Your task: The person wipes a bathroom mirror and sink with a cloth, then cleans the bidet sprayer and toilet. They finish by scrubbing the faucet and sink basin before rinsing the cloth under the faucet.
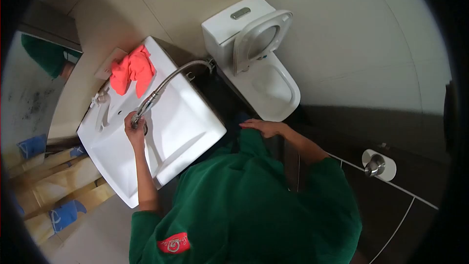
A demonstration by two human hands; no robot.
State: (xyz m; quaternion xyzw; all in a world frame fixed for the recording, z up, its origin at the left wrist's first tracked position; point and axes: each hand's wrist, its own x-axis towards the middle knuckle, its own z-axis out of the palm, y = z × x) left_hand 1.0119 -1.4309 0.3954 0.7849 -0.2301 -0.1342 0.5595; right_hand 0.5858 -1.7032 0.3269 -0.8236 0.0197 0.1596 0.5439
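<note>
Over the white washbasin (190, 122), my left hand (135, 131) is closed around a handheld bidet sprayer (148, 101). From the sprayer a flexible metal hose (176, 72) arcs back to a valve by the wall. My right hand (265, 127) is in front of the toilet bowl, at the raised edge of my green shirt (244, 190); its fingers appear closed on the cloth, though their undersides are hidden. Pink-red cloth or gloves (132, 71) lie bunched on the basin's back corner. Beside them stands the basin tap (101, 107).
A white toilet (271, 88) stands beyond the basin with its lid raised. A door handle (375, 165) is at the right. At the left are a mirror (34, 83) and a patterned curtain (58, 186).
</note>
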